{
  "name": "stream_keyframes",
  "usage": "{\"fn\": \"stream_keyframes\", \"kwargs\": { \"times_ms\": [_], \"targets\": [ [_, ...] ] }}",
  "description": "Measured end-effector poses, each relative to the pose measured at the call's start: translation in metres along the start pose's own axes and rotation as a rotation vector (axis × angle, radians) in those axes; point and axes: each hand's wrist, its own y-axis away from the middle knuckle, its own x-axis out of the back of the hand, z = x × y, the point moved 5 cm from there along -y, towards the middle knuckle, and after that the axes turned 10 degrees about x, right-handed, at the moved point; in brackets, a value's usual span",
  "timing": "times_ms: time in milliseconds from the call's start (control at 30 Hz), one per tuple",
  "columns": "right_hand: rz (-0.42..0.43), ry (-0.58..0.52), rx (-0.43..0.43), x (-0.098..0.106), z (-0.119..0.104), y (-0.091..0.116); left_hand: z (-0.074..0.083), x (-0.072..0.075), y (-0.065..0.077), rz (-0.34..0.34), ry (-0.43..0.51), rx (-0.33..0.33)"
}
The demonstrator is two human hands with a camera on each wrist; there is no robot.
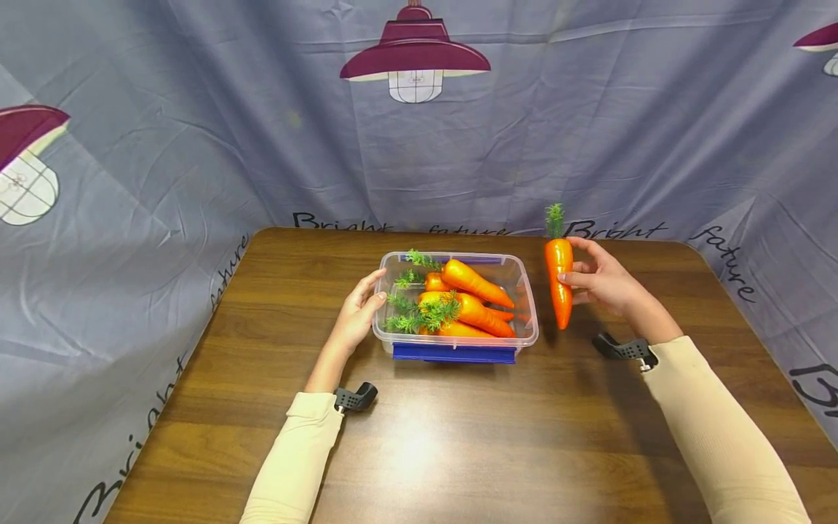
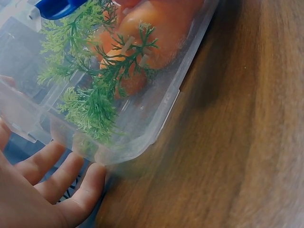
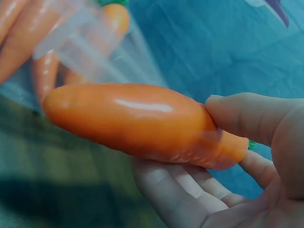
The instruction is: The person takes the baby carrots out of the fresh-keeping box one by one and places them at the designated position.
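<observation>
A single orange carrot with a green leafy top is pinched between the thumb and fingers of my right hand. It is held to the right of a clear plastic container, its tip pointing toward me in the head view. The right wrist view shows the glossy carrot lying across the fingers, with the thumb on its upper side. My left hand rests against the container's left end, its fingers touching the outer wall. Several carrots with leafy tops lie inside the container.
The container stands on a brown wooden table and has blue clips on its long sides. A grey-blue curtain printed with lamps and lettering hangs behind and beside the table. Light glares off the table in front of the container.
</observation>
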Motion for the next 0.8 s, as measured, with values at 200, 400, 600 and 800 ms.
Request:
{"fn": "stream_keyframes", "kwargs": {
  "times_ms": [200, 400, 600, 800],
  "targets": [
    [0.0, 0.001, -0.052, -0.002, 0.024, 0.01, 0.0, -0.001, -0.001, 0.002, 0.035, -0.012],
    [0.012, 0.027, -0.082, -0.007, 0.044, 0.013, 0.001, 0.0, 0.0, 0.011, 0.026, -0.018],
    [0.002, 0.111, -0.106, -0.011, 0.054, 0.013, 0.001, 0.0, 0.0, 0.013, 0.019, -0.025],
    [-0.007, 0.155, -0.123, -0.015, 0.058, 0.013, 0.001, -0.001, 0.0, 0.015, 0.017, -0.022]
  ]
}}
